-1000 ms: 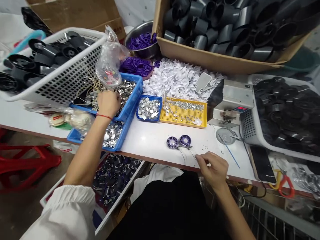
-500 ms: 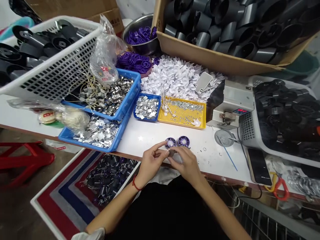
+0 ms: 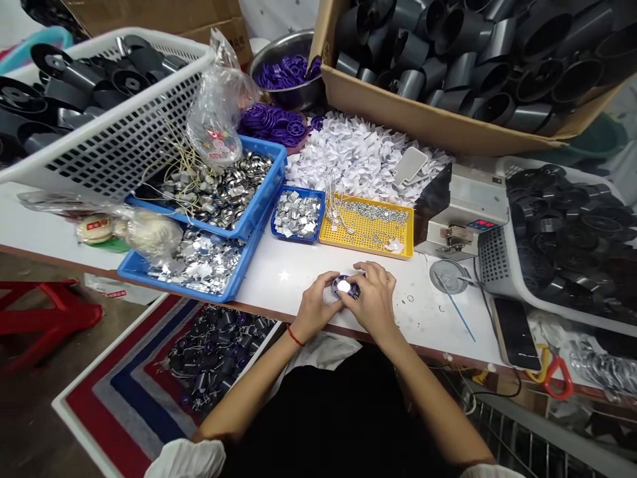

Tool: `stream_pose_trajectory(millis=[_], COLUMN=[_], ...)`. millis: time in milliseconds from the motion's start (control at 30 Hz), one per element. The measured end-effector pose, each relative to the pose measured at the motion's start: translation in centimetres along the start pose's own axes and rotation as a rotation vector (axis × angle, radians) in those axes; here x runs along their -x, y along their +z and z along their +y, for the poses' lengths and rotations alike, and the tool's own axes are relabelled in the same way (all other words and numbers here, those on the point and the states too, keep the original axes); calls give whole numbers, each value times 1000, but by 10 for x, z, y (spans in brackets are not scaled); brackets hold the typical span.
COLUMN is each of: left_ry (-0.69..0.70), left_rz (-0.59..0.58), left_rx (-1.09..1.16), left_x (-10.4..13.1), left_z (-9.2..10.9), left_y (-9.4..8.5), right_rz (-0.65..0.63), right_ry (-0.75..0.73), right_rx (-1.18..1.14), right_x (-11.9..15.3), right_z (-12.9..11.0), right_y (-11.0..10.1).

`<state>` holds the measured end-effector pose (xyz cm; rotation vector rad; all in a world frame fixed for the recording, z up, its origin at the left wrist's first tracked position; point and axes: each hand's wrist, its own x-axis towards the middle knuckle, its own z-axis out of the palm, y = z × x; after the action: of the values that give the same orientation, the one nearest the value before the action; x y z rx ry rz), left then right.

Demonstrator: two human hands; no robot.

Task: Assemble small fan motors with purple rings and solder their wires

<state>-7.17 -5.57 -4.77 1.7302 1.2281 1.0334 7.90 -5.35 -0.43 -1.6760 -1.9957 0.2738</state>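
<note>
A purple round plastic part (image 3: 335, 289) stands on the white table near its front edge. On its top lies a shiny round metal disc (image 3: 343, 285). My left hand (image 3: 318, 302) curls around the part's left side, fingers closed against its rim. From the right, my right hand (image 3: 374, 299) pinches at the disc with thumb and fingers. The second purple round part is hidden behind my right hand.
Behind my hands are a small blue tray (image 3: 297, 238) of metal squares and a yellow tray (image 3: 365, 247) of small metal pieces. A grey machine (image 3: 475, 196) with a red display stands right, near a phone (image 3: 516, 332). Stacked blue trays (image 3: 233, 282) sit left.
Both hands have moved slightly forward, bringing the metal disc from in front of the purple parts onto the left one. The right hand now covers the other part.
</note>
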Motion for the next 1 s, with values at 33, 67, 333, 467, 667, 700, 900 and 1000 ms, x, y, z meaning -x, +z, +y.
stream_pose_trajectory(millis=[33,67,333,467,667,700,900,1000], left_ry=[-4,-3,79,85,68,48,-6,-319], left_rz=[11,19,9,16,31,24,-304,15], left_rx=[1,1,-48,-39,-29,-32,-263,-791], left_x=[0,1,1,-2,6,7,-52,-105], left_z=[0,0,-1,-3,-2,2,33,33], left_y=[0,0,0,-3,7,6,-100,-184], right_rz=[-11,-21,-126,-322,-448,-402,-289,-272], right_ry=[14,26,43,33,-152,-190,-321,-339], right_rx=[-5,-11,-15,24,194,222,362,374], right_x=[-1,-3,-11,-37,-75,-77,-76,-73], right_z=[0,-1,1,3,2,2,-3,-5], right_y=[-1,-2,-7,-17,-8,-3,17,12])
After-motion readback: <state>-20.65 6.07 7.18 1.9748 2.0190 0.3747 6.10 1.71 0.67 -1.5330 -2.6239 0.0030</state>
